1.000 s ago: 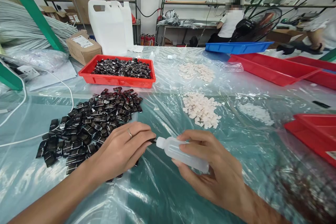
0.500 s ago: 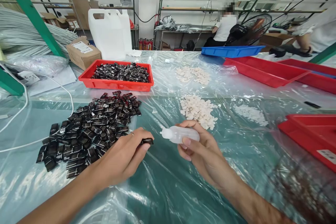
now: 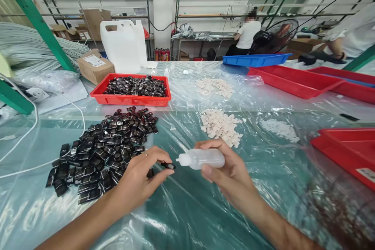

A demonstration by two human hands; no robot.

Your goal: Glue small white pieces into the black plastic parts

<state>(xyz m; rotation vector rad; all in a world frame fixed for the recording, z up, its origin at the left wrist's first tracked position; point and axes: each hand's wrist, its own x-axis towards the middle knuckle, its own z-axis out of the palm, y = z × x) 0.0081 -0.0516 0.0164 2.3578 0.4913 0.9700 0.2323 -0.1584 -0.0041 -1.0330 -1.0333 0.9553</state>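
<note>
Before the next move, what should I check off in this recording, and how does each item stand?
1. Left hand holds one black part: ok.
2. Right hand holds the white bottle: ok.
3. Nozzle points toward the black part: ok.
4. Bottle's fill level readable: cannot tell.
5. White cable clear of the black pile: not ok, it meets the left edge.
</note>
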